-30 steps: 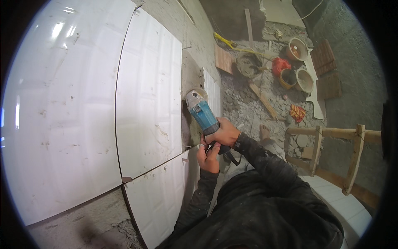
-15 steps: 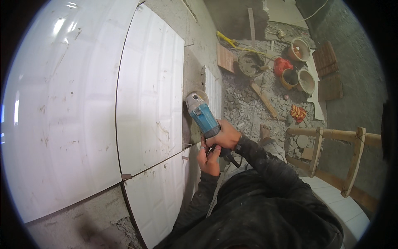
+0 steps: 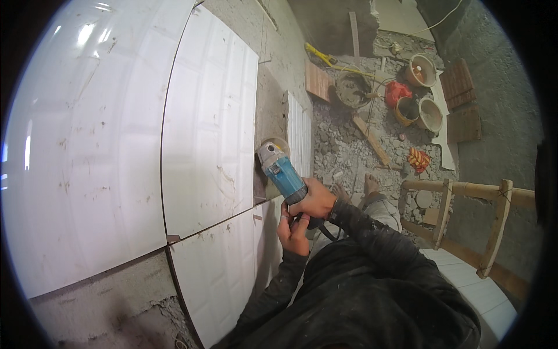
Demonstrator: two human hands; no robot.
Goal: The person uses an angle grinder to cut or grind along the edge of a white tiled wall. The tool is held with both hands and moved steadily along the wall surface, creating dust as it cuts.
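Observation:
My right hand is closed around the rear body of a blue angle grinder with a grey metal head. Just below it, my left hand has its fingers curled against the tool's back end, where a dark cord hangs. The grinder's round disc lies beside the right edge of a white wall tile. Close to the disc stands a narrow white piece with a ribbed face. Whether the disc touches either one cannot be made out.
Rubble covers the floor, with a wooden strip, a mortar bucket, more buckets, a red bag and a striped cloth. At right stands a wooden ladder. My bare foot is on the rubble.
The grinder and both hands have shifted slightly, its head coming a little toward me along the tile's edge. A second bare foot now shows beside my right hand. The grip looks unchanged.

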